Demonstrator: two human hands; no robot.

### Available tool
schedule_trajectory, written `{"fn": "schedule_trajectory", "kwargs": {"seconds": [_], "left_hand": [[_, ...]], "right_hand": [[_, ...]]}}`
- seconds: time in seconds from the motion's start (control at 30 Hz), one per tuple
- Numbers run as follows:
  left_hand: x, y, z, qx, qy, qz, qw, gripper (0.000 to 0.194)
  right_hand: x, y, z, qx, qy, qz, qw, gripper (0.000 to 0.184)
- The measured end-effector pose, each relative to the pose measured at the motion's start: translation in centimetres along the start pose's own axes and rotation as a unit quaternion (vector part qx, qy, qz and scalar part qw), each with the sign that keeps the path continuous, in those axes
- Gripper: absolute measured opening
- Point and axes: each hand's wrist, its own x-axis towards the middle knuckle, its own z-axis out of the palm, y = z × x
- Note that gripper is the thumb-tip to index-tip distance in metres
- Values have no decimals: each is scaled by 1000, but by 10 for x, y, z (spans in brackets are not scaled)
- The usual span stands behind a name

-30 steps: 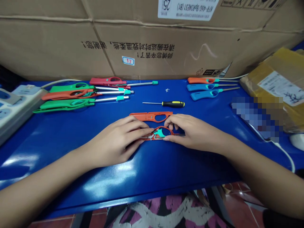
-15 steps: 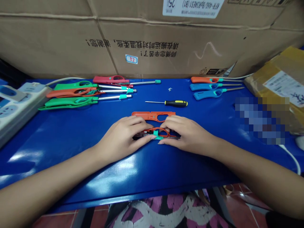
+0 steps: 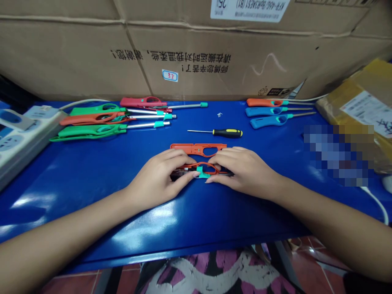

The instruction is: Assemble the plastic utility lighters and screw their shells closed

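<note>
Between my two hands is an opened orange lighter [image 3: 211,165], its inner parts and green trigger [image 3: 201,171] exposed. My left hand [image 3: 161,173] is closed around its left end, the thumb against the trigger. The fingers and thumb of my right hand [image 3: 241,165] grip the right end, by the loop and the metal tube. Just beyond them lies a loose orange half-shell [image 3: 191,149], partly behind my fingertips. Farther back rests a screwdriver [image 3: 226,132] with a black and yellow handle, its tip toward the left.
Several long-necked lighters [image 3: 98,118], green, orange and red, lie at the back left beside a power strip [image 3: 27,126]. Three more lighters [image 3: 265,121] are at the back right. A big cardboard box [image 3: 196,41] stands behind; a taped parcel [image 3: 361,110] and a blurred-out device [image 3: 337,155] are at right.
My left thumb has come onto the green trigger, and my right hand has shifted left along the lighter. The lighter is now tilted more on its side. The view has moved slightly.
</note>
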Motion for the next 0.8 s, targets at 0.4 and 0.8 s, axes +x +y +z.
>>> {"fn": "schedule_trajectory", "kwargs": {"seconds": [0.4,0.8], "left_hand": [[0,3,0,-1,6,-4,1000,22],[0,5,0,-44,26,-53,997,25]], "right_hand": [[0,-12,0,1,26,57,998,20],[-3,-14,-3,18,24,75,997,27]]}}
